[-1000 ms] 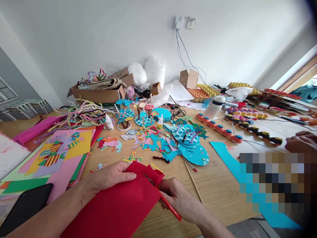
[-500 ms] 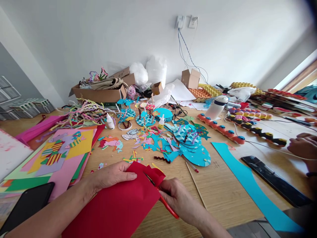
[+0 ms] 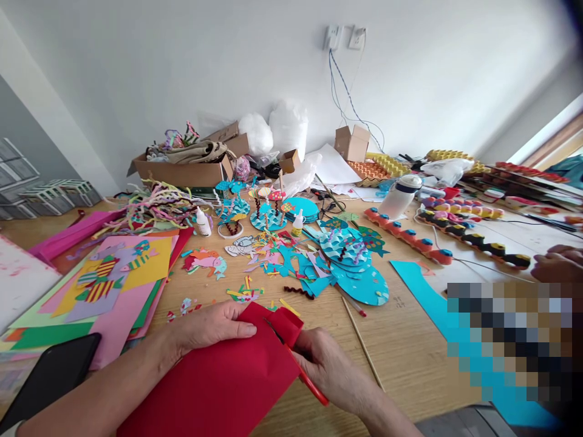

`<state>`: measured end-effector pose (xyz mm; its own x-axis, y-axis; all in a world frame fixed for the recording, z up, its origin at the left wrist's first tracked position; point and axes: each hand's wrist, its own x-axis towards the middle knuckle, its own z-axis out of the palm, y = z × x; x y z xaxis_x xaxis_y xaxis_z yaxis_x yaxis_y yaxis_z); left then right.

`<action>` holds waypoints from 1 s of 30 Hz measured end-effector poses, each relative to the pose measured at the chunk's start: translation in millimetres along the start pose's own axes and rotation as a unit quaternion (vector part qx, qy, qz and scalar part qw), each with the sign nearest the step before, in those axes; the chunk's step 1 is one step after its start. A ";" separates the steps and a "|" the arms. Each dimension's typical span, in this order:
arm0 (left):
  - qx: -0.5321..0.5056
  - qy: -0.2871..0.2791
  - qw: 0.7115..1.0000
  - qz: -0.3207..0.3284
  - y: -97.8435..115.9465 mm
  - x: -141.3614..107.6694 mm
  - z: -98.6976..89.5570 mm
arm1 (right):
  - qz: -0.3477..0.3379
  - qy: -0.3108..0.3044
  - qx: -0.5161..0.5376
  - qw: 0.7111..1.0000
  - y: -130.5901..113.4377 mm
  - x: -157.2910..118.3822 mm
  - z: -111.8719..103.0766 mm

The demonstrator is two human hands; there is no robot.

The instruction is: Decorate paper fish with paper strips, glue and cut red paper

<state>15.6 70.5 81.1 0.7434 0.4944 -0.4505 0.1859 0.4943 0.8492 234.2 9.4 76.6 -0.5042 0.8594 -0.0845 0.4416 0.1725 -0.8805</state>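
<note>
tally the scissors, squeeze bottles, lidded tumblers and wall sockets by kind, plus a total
Scissors: 1
Squeeze bottles: 2
Lidded tumbler: 1
Wall sockets: 2
Total: 6

Your sheet (image 3: 214,376) is deep red, your scissors (image 3: 310,381) have bright orange-red handles, and the table (image 3: 401,340) is light brown with wood grain. You have striped fish (image 3: 102,290) in red and yellow with green heads, a tangle of pipe cleaners (image 3: 159,203) in pastel green, pink and purple, and turquoise discs (image 3: 359,283), one carrying pale wavy bands. The strip (image 3: 416,288) is plain bright blue, the phone (image 3: 52,379) black.
</note>
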 end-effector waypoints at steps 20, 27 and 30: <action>0.024 -0.032 0.999 -0.035 -6.4 4.8 4.6 | 0.026 0.006 -0.065 0.998 9.2 -4.3 3.4; 0.018 -0.032 0.998 -0.055 -8.9 7.1 7.1 | 0.035 0.001 -0.073 0.997 17.3 -7.6 3.9; 0.029 -0.025 0.997 -0.064 -9.7 8.0 8.3 | 0.033 0.004 -0.089 0.996 17.0 -7.7 3.3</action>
<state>25.1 63.8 71.5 0.7425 0.3929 -0.5425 0.3168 0.5077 0.8012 243.1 4.1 60.7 -0.4643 0.8754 -0.1344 0.5978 0.1977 -0.7769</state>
